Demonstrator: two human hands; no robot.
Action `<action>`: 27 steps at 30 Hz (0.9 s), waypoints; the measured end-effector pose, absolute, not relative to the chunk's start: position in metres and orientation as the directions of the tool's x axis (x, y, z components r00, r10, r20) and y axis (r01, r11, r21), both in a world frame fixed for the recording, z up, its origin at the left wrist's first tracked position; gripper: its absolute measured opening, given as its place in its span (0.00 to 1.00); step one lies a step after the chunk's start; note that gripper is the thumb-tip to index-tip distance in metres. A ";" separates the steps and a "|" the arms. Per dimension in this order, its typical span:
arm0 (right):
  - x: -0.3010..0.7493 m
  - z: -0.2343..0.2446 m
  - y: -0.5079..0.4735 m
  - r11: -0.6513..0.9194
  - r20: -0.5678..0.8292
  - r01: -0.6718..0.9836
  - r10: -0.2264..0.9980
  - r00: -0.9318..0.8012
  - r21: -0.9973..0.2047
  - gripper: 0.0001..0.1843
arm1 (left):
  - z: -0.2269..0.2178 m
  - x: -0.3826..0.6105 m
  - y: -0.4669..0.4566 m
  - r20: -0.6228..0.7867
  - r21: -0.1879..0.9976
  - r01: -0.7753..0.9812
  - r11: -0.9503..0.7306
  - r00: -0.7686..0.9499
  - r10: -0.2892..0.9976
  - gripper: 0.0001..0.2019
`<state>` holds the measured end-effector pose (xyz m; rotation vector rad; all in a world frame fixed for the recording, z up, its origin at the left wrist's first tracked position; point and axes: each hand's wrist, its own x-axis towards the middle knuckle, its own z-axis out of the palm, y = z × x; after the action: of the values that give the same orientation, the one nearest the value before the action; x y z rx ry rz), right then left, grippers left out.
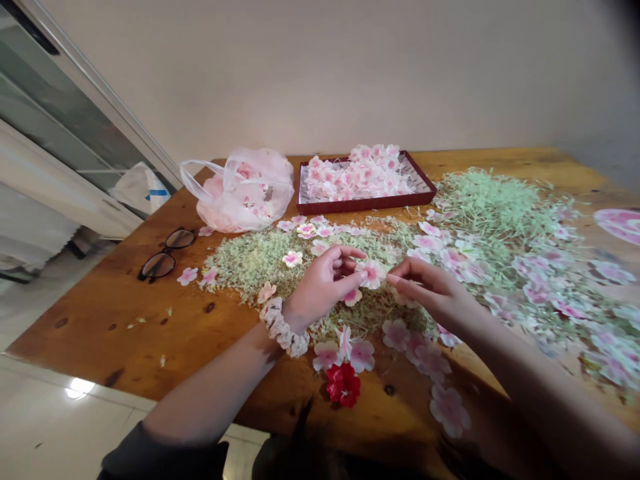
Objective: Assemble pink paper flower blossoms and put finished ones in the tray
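My left hand (pixel 323 283), with a pale scrunchie (pixel 284 328) on its wrist, pinches a pink-and-white fabric flower (pixel 372 272) above the wooden table (pixel 100 320). My right hand (pixel 425 287) meets the flower from the right, fingers pinched together at its edge; what they hold is too small to make out. Under both hands lies a heap of thin pale-green stems (pixel 250 260) mixed with loose pink flowers (pixel 360 355). A single red flower (pixel 343 385) lies near the table's front edge.
A dark red tray (pixel 367 203) full of pink flowers stands at the back. Left of it sits a clear plastic bag (pixel 245 190) of flowers. Black glasses (pixel 167 255) lie at the left. More green stems (pixel 493 207) and flowers cover the right side.
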<state>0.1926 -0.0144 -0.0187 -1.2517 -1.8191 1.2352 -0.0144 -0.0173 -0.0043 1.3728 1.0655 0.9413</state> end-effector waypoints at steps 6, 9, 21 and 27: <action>0.189 -0.025 -0.014 -0.091 -0.148 0.205 0.948 -0.283 -0.975 0.17 | -0.005 -0.015 -0.016 -0.034 0.997 0.080 0.012 0.271 0.962 0.14; 0.189 -0.022 -0.012 -0.155 -0.188 0.139 0.944 -0.270 -0.978 0.18 | -0.006 -0.015 -0.016 -0.045 0.997 0.073 0.025 0.276 0.960 0.14; 0.196 -0.020 -0.008 -0.203 -0.231 0.132 0.940 -0.253 -0.970 0.17 | -0.009 -0.015 -0.014 -0.136 0.991 0.027 0.134 0.313 0.940 0.16; 0.198 -0.018 -0.010 -0.225 -0.240 0.087 0.932 -0.271 -0.970 0.19 | -0.010 -0.013 -0.015 -0.210 0.967 -0.075 0.243 0.305 0.929 0.10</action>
<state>0.1975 -0.0097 -0.0179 -1.2795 -1.3392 1.5753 -0.0133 -0.0145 -0.0101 1.0879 1.0125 0.8767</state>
